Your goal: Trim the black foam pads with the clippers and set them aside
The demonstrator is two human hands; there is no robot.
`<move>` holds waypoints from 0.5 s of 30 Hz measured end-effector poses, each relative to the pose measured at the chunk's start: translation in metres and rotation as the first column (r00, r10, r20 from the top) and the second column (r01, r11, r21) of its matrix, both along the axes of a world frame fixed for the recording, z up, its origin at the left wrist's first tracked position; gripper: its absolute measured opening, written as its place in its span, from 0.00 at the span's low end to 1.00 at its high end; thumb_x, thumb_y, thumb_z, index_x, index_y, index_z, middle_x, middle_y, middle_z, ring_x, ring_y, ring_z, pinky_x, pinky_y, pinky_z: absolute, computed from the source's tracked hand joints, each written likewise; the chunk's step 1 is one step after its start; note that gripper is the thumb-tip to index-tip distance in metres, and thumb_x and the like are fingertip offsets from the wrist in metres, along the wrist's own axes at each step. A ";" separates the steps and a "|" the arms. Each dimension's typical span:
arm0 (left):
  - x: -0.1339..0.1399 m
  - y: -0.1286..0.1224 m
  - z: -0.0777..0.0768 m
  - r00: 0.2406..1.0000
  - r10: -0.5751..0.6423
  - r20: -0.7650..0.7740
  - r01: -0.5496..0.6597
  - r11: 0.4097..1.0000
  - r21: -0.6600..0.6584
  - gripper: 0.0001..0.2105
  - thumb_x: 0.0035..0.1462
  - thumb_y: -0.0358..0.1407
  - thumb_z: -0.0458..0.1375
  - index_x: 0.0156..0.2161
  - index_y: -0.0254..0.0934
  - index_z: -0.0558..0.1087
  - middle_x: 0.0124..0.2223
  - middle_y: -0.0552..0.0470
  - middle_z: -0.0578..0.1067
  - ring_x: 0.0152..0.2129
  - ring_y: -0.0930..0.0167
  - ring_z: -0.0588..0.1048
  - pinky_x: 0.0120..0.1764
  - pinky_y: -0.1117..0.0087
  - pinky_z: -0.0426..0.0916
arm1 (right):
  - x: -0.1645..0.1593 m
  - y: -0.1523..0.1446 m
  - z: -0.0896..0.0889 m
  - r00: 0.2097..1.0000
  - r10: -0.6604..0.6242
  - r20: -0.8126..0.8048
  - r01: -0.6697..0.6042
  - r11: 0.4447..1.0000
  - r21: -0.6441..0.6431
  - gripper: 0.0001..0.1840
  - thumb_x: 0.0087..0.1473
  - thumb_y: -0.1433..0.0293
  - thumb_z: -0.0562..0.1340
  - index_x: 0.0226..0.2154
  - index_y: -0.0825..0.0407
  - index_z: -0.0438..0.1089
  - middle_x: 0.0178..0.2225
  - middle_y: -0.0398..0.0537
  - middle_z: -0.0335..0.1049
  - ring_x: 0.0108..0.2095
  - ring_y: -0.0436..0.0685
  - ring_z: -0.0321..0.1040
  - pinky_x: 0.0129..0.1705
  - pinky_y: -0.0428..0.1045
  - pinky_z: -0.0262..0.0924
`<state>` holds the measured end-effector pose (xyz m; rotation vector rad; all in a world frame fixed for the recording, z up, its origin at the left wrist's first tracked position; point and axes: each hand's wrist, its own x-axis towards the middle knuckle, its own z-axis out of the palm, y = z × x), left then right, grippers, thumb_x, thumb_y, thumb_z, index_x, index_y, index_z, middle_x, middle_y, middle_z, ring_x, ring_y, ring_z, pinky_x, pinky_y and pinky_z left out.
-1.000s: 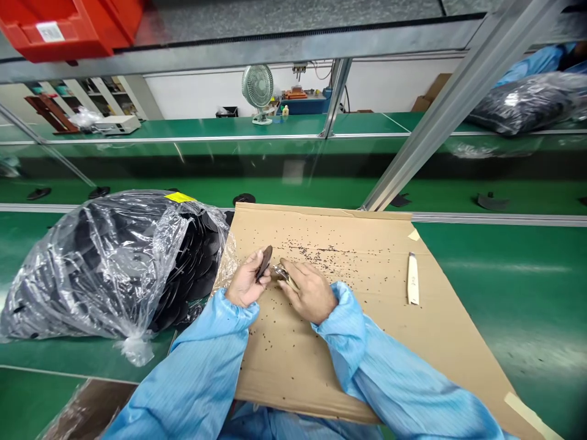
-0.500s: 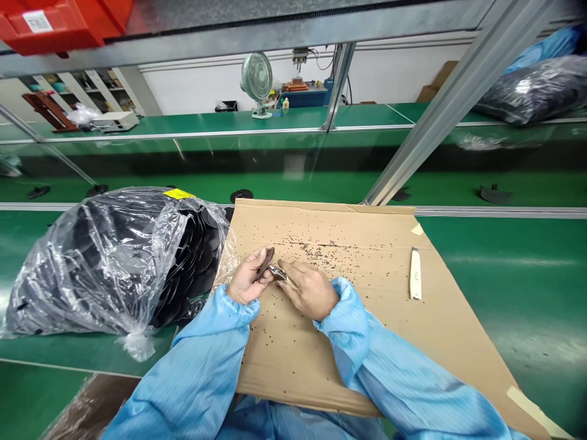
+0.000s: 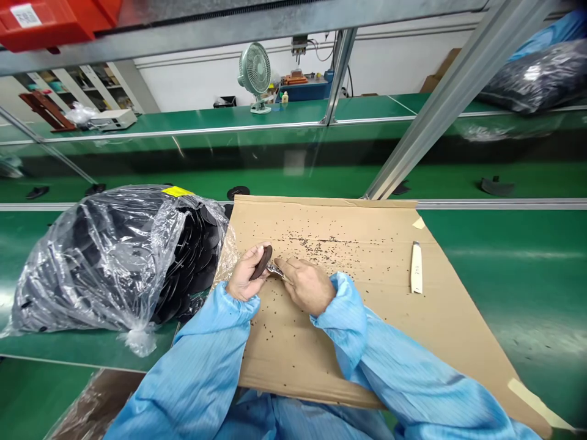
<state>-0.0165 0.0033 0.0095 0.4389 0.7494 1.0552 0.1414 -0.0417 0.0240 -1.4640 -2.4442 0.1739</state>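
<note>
My left hand pinches a dark, rounded flat piece, held tilted on edge above the cardboard. Closed around a small pair of metal-jawed nippers is my right hand. The jaws meet the right side of the dark piece; whether they bite on it is too small to tell. Both hands are over a cardboard sheet strewn with many tiny black bits. To the left, a clear plastic bag is full of similar black flat pieces.
A slim off-white tool lies on the cardboard's right side. Behind it rises a slanted metal post. A green belt carries several black parts. A fan stands on the far bench, and a red bin sits overhead.
The dark piece has turned a little so more of its face shows. My right hand has shifted slightly left with the nippers. The view has tipped slightly.
</note>
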 end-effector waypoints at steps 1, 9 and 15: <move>0.000 0.000 0.000 1.000 0.001 -0.005 -0.001 1.000 -0.001 0.13 0.47 0.34 0.66 0.38 0.33 0.73 0.24 0.57 0.65 0.16 0.81 0.61 0.17 0.81 0.55 | -0.001 0.000 -0.001 1.000 -0.007 -0.012 0.007 1.000 -0.008 0.23 0.54 0.75 0.55 0.53 0.54 0.65 0.40 0.54 0.73 0.37 0.60 0.68 0.39 0.53 0.63; 0.006 -0.001 0.003 0.998 -0.006 0.061 0.003 0.999 0.041 0.19 0.42 0.37 0.69 0.39 0.34 0.70 0.28 0.55 0.70 0.20 0.78 0.67 0.20 0.78 0.58 | 0.019 0.010 -0.010 0.656 -0.208 -0.725 0.095 0.976 -0.194 0.20 0.53 0.63 0.60 0.48 0.52 0.69 0.37 0.50 0.72 0.37 0.59 0.70 0.42 0.55 0.65; 0.006 0.003 0.000 0.998 0.057 0.014 -0.058 0.988 0.140 0.24 0.36 0.39 0.71 0.39 0.33 0.70 0.35 0.50 0.74 0.27 0.74 0.72 0.29 0.74 0.65 | 0.044 0.028 0.012 0.019 -0.477 -0.879 -0.073 0.876 -0.477 0.23 0.42 0.58 0.68 0.40 0.51 0.68 0.31 0.46 0.67 0.29 0.55 0.66 0.32 0.54 0.64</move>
